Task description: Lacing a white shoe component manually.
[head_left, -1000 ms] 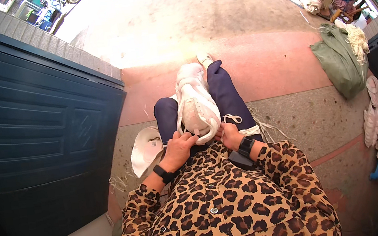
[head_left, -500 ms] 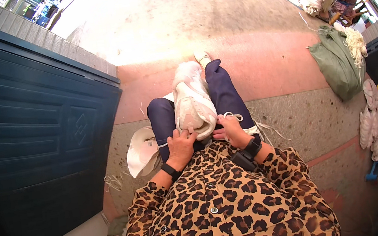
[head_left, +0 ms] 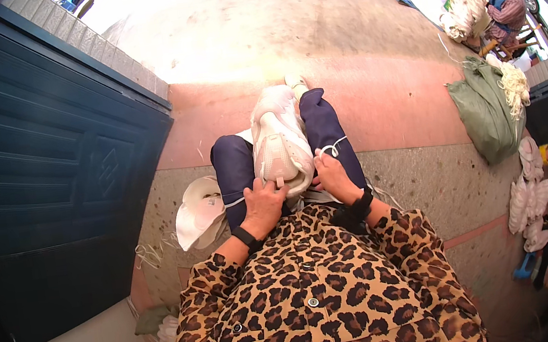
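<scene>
A pale pink-and-white sneaker upper (head_left: pixel 278 139) rests between my thighs, its opening toward my body. My left hand (head_left: pixel 266 204) is closed on the near left rim of that opening, beside the tongue's small pull tab. A white shoelace (head_left: pixel 334 148) makes a loop above my right hand (head_left: pixel 335 178). The thumb and forefinger of that hand pinch the lace at the right side of the upper. The other right fingers curl by the rim, partly hidden. A thin white strand also crosses near my left wrist.
Beside my left leg lies a white curved shoe piece (head_left: pixel 198 211). Loose white laces (head_left: pixel 149 254) are on the floor by the dark blue door (head_left: pixel 68 169). To the right are a green sack (head_left: pixel 485 111), several pale shoe uppers (head_left: pixel 527 201) and a seated person (head_left: pixel 507 9) with white bundles.
My right hand has shifted slightly up and left, with the lace loop rising a little. The left hand moved slightly right and stays on the upper's rim. The whole view has tilted slightly.
</scene>
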`<state>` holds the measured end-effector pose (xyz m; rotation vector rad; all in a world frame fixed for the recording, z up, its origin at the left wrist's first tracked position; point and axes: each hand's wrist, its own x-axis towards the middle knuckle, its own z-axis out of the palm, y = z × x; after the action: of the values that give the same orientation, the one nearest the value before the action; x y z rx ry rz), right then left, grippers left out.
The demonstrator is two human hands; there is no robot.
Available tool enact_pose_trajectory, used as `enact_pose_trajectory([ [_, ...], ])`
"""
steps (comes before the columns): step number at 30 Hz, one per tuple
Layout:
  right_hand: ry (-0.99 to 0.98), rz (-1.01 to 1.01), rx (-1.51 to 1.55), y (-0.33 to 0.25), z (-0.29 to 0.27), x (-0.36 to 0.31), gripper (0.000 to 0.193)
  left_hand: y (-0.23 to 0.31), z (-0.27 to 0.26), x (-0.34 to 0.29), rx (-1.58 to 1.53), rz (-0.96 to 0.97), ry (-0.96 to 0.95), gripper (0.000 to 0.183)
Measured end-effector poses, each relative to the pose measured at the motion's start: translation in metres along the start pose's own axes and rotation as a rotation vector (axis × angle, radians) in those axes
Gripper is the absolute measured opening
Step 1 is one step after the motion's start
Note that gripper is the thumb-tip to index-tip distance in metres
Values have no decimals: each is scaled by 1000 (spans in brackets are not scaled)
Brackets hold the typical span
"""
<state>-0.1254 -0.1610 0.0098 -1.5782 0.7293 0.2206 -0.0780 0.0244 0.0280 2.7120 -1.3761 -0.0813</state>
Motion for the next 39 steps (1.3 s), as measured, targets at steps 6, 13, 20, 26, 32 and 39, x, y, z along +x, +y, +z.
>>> enact_pose_trajectory([
  [6, 129, -614, -1026, 4, 29, -2, 40, 1, 7, 0, -15, 53, 27, 24],
  [13, 242, -601, -879, 13, 26, 7, 49, -24, 13, 9, -545, -255, 299, 24],
  [20, 232, -588, -802, 11, 27, 11, 45, -26, 9, 29, -530, -344, 45, 26],
  [26, 367, -593, -441, -19, -6, -5, 21, -21, -31, 28, -563, -258, -153, 23],
  [32, 79, -495, -582, -43, -21, -17, 22, -16, -51, 47, -1123, -432, -300, 27],
  [39, -355, -470, -694, -36, 9, -27, 25, -6, -43, 68, -1438, -545, -356, 25],
])
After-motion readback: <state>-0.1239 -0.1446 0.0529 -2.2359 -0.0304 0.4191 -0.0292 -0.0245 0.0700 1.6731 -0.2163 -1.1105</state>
